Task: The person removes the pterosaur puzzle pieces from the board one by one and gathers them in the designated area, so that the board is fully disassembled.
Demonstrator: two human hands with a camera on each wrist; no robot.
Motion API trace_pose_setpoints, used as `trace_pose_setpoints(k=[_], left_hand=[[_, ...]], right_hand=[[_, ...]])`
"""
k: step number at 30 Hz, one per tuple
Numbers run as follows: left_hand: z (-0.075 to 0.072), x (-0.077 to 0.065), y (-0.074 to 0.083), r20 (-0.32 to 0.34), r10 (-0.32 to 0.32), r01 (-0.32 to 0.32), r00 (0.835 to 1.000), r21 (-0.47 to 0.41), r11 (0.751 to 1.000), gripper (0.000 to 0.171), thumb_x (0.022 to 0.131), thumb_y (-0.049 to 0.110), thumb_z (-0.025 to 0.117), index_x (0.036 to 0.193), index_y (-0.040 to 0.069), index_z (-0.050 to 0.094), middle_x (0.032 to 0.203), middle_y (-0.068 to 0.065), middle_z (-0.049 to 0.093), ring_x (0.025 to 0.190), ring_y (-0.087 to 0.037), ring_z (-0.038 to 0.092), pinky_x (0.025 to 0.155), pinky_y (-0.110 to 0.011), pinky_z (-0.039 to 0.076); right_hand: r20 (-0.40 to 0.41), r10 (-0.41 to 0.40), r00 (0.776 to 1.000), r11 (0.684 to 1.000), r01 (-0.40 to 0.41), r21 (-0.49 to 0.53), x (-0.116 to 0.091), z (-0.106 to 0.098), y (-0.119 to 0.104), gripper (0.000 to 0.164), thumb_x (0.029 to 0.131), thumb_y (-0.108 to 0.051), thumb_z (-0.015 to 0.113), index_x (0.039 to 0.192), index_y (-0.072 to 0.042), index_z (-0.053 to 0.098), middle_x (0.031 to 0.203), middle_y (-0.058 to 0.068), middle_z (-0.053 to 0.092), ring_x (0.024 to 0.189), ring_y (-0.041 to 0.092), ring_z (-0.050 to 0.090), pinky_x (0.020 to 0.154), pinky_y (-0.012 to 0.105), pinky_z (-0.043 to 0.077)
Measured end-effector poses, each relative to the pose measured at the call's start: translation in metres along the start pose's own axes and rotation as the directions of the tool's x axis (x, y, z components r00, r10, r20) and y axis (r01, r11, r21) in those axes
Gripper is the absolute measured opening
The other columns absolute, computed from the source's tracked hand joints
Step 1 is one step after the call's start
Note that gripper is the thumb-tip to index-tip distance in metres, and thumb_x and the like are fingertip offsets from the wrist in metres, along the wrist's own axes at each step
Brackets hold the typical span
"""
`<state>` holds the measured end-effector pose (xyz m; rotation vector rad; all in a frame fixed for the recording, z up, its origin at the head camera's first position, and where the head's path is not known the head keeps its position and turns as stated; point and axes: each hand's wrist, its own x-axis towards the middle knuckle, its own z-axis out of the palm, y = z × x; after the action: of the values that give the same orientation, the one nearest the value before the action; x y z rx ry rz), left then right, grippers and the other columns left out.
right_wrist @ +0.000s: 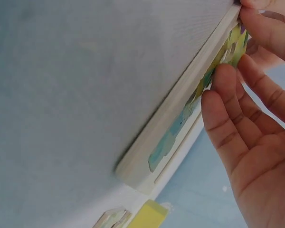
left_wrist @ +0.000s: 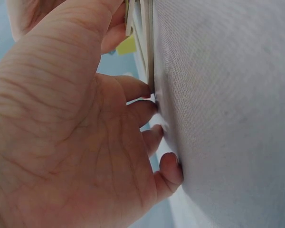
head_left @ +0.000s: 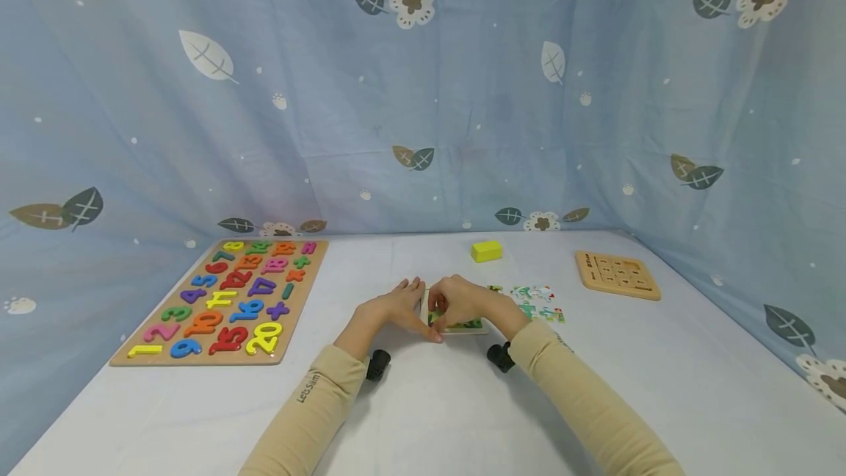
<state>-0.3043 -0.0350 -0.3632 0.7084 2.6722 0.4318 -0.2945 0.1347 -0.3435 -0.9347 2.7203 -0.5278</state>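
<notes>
The puzzle tray (head_left: 471,327) lies flat between both hands, left hand (head_left: 396,309) spread at its edge, right hand (head_left: 459,303) pressing loosely-bent fingers on it.

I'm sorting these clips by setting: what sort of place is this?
Probably a staged tabletop set for children's puzzles, not a lived-in room: a leaf-print blue curtain encloses a cloth-covered table, with a number puzzle board left and both hands at a small jigsaw tray.

Both hands (head_left: 429,307) hide most of the puzzle tray (head_left: 471,327), its picture unreadable
</notes>
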Motion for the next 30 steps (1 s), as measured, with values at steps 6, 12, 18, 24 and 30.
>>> trace_pose_setpoints(k=[6,12,18,24,30], left_hand=[[0.0,-0.001,0.001,-0.003,-0.002,0.002,1.0,-0.013,1.0,0.117,0.074,0.059,0.074,0.154,0.002,0.01,0.162,-0.015,0.007,0.15,-0.035,0.003,0.119,-0.053,0.017],[0.0,-0.001,0.001,0.004,-0.004,0.004,1.0,-0.009,1.0,0.116,0.075,0.059,0.074,0.154,0.002,0.011,0.162,-0.015,0.007,0.15,-0.035,0.004,0.119,-0.054,0.017],[0.0,0.001,0.001,-0.004,-0.008,0.008,1.0,0.005,1.0,0.116,0.074,0.058,0.074,0.154,0.002,0.012,0.162,-0.015,0.009,0.15,-0.034,0.005,0.119,-0.052,0.018],[0.001,0.002,0.001,-0.011,-0.005,0.005,1.0,0.013,1.0,0.116,0.074,0.057,0.075,0.154,0.0,0.013,0.162,-0.016,0.01,0.15,-0.035,0.007,0.119,-0.051,0.018],[0.002,0.003,0.001,-0.018,0.005,-0.005,1.0,0.02,1.0,0.115,0.074,0.056,0.075,0.153,-0.001,0.014,0.161,-0.017,0.011,0.15,-0.036,0.007,0.12,-0.05,0.018]], right_hand=[[-0.034,-0.031,0.999,0.999,0.03,-0.011,-0.002,-0.001,-0.001,0.019,0.077,-0.019,0.081,0.085,-0.009,0.067,0.07,-0.002,0.06,0.058,0.006,0.05,0.054,0.018,0.044],[-0.052,-0.063,0.997,0.998,0.061,-0.034,-0.009,-0.008,0.002,0.019,0.077,-0.019,0.081,0.088,-0.007,0.069,0.071,-0.002,0.06,0.061,0.006,0.049,0.058,0.018,0.044],[-0.065,-0.045,0.997,0.998,0.043,-0.043,-0.02,-0.016,0.01,0.018,0.077,-0.017,0.081,0.087,-0.008,0.069,0.07,-0.003,0.057,0.063,0.006,0.046,0.058,0.018,0.042],[-0.058,-0.002,0.998,0.999,-0.001,-0.043,-0.035,-0.022,0.018,0.016,0.077,-0.016,0.081,0.085,-0.009,0.068,0.068,-0.004,0.053,0.062,0.007,0.044,0.057,0.018,0.039],[-0.05,0.035,0.998,0.999,-0.037,-0.031,-0.051,-0.023,0.027,0.016,0.076,-0.015,0.081,0.085,-0.009,0.068,0.067,-0.004,0.052,0.063,0.008,0.044,0.058,0.019,0.039]])
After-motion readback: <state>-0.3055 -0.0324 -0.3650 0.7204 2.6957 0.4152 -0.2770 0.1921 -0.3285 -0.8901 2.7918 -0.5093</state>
